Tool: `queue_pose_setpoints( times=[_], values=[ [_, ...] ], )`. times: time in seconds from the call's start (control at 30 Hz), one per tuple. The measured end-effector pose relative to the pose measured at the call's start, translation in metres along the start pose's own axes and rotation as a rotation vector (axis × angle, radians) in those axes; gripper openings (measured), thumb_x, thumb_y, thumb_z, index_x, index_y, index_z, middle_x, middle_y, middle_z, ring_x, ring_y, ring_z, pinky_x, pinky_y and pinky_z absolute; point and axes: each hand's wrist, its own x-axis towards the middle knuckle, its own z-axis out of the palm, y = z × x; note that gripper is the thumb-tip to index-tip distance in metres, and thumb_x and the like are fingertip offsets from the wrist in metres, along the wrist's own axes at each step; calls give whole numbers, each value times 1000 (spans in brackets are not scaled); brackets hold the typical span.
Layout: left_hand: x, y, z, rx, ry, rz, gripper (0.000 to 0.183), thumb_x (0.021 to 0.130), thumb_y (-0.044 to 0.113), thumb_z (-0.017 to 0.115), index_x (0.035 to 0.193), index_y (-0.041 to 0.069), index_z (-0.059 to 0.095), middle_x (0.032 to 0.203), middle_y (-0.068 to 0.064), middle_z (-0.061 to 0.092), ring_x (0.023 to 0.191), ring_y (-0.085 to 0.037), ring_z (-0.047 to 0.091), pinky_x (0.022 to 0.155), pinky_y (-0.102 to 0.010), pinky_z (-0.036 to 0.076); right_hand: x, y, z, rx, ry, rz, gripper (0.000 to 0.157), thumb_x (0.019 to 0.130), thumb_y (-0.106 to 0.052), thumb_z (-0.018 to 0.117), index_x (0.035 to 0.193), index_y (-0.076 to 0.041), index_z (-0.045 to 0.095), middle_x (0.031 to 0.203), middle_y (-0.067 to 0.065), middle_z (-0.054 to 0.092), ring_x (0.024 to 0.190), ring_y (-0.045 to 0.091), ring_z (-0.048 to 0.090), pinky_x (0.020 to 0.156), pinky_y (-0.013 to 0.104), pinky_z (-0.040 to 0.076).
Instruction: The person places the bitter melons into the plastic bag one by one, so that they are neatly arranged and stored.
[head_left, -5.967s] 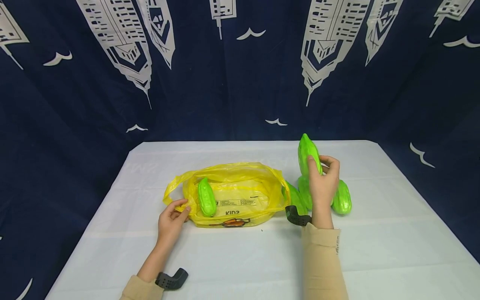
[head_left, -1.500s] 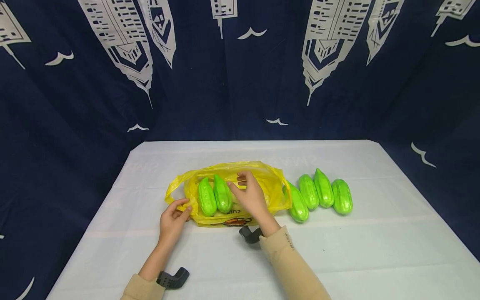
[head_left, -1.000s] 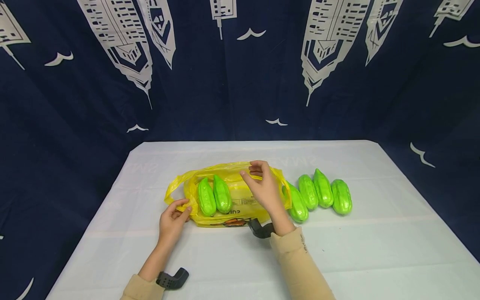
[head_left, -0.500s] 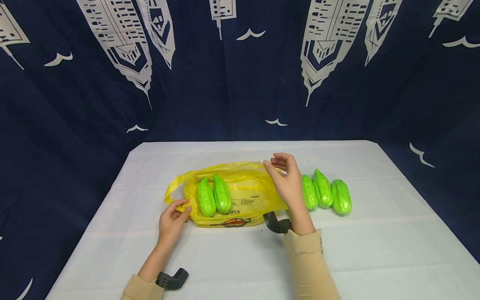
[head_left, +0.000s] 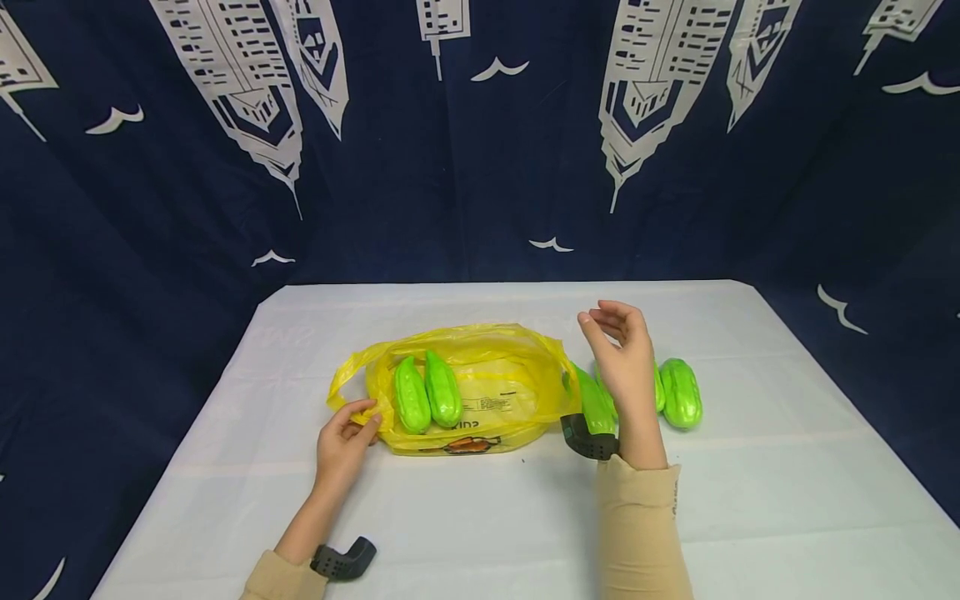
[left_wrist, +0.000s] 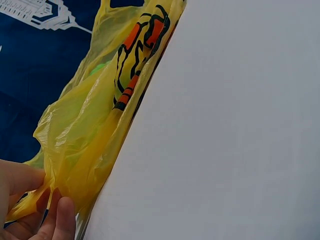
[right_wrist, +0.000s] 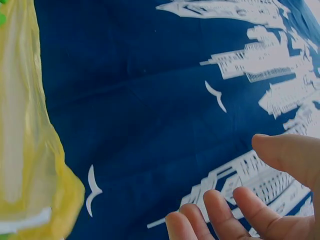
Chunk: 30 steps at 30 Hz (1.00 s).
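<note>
My left hand pinches the near left rim of a yellow plastic bag; the left wrist view shows thumb and fingers on its thin film. Two shiny bright green, ribbed, cucumber-like vegetables lie side by side in the bag's left half. My right hand hovers right of the bag, empty, its fingers loosely bent and apart from the thumb. Below and behind it sit several more such vegetables, including a pointed one against the bag and one at the far right; my hand partly hides those between.
A white cloth covers the table. Behind it hangs a dark blue curtain with white building and bird prints. A black wrist device sits on each of my wrists.
Six seconds ago my right hand held a green vegetable over the row; a second one now lies in the bag. Since then my right hand has moved right, out of the bag. Left hand stays put.
</note>
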Motion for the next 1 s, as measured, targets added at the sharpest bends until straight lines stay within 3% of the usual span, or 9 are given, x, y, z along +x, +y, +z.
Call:
queue_pose_setpoints(
  times=[0.4,0.57,0.63,0.77,0.93,1.0],
  values=[
    [0,1,-1,9,-8,-27,26,88,7,65,114,4,64,99,-13,59,66,-14,59,63,-22,54,8,11,-26,-17,138,96,45,90,-30,63,125,-5,51,114,5,55,104,12,51,89,28,43],
    [-5,16,-2,7,-16,-56,26,88,4,64,114,0,63,97,-14,59,66,-18,59,63,-24,55,10,20,-38,-64,185,147,46,91,-33,61,128,-7,51,119,6,55,110,18,50,91,31,43],
    [-8,26,-1,12,-17,-57,25,88,2,63,113,-1,63,96,-15,59,66,-20,59,63,-25,55,12,26,-43,-71,204,157,47,91,-34,61,127,-7,52,121,9,54,111,21,50,93,33,43],
    [-12,34,-1,14,-27,-35,25,88,1,63,113,-4,62,97,-16,59,65,-18,59,62,-23,54,19,51,-55,-19,267,166,45,87,-35,66,121,-8,57,117,10,57,106,21,53,89,26,46],
    [-13,35,-1,15,-27,-34,25,88,1,62,113,-4,62,101,-17,59,66,-19,59,63,-24,54,20,55,-66,-20,305,270,46,89,-32,64,126,-7,54,123,9,53,110,20,50,92,27,46],
    [-11,30,-1,18,-25,-34,25,89,2,63,113,-3,62,101,-16,59,66,-19,59,63,-24,54,29,82,-74,-35,316,285,49,87,-38,65,126,-12,54,123,5,53,110,17,49,90,24,46]
  ],
)
